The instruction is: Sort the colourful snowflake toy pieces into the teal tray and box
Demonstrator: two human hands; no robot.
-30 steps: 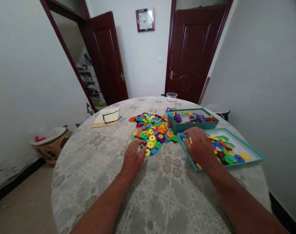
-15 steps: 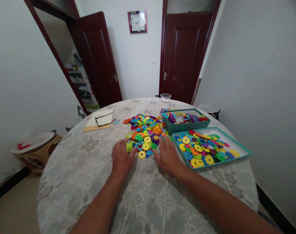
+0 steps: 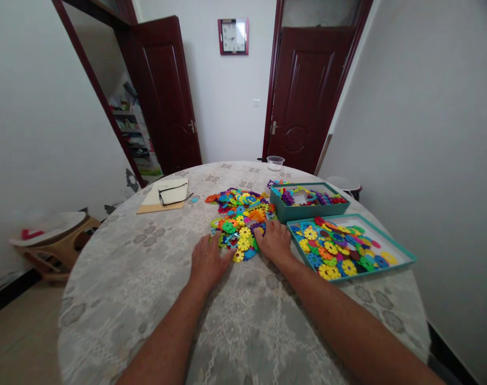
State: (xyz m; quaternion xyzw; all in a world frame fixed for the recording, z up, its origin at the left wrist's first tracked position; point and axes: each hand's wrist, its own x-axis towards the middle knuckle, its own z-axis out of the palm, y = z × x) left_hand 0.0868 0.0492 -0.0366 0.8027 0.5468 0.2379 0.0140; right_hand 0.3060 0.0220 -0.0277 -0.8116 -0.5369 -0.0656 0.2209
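Note:
A heap of colourful notched plastic discs point(image 3: 243, 218) lies on the round table between and beyond my hands. My left hand point(image 3: 209, 259) rests at the heap's near left edge, fingers apart and palm down, with nothing visible in it. At the right edge, my right hand point(image 3: 273, 240) lies with its fingers spread over the discs, the thumb near a purple piece. Neither hand shows a disc gripped. Close to the right hand stands a shallow teal-edged box lid point(image 3: 399, 262) holding many more loose discs.
Behind the lid is a deeper teal box point(image 3: 313, 212) with joined pieces inside. Glasses point(image 3: 173, 195) lie on a notebook point(image 3: 151, 200) at the left. A clear plastic bowl point(image 3: 275, 162) stands at the far edge. A patterned cloth point(image 3: 147, 283) covers the table.
My left hand has shifted a little to the right and closer to me along the heap's edge. The right hand's fingers have moved slightly over the discs. The view has tilted a little.

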